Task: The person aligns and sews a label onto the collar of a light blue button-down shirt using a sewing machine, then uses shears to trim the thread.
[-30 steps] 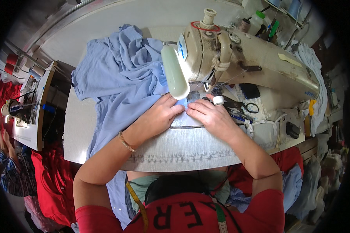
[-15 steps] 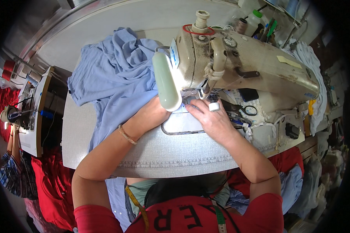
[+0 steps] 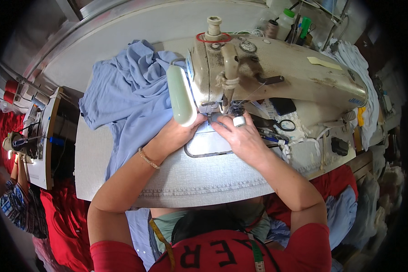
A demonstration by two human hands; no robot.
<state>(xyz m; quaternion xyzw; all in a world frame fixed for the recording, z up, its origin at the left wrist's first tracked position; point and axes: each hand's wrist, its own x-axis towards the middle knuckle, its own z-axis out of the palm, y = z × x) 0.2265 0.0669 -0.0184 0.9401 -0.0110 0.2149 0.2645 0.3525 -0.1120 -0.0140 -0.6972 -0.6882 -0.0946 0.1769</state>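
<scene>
A light blue garment (image 3: 131, 90) lies bunched left of the sewing machine (image 3: 281, 77), with its edge running under the machine's needle area. My left hand (image 3: 177, 134) rests on this cloth, its fingers mostly behind the pale green lamp (image 3: 181, 97); a fingertip shows beside the presser foot (image 3: 209, 117). On the other side of the foot, my right hand (image 3: 240, 138) lies over the work with thumb and forefinger stretched toward the foot. A white band (image 3: 239, 121) appears wrapped round one of its fingers. The cloth under the fingers is partly hidden.
Black-handled scissors (image 3: 283, 124), a dark phone-like object (image 3: 283, 106) and a white braided cord (image 3: 299, 144) lie right of my hand. A ruler strip (image 3: 204, 189) runs along the table's front. At far left, another person's arms (image 3: 19, 170) reach to a second machine (image 3: 13, 143).
The view has shifted, so the machine and lamp appear farther left. My left fingertip now shows beside the lamp. My right hand sits slightly farther right relative to the needle.
</scene>
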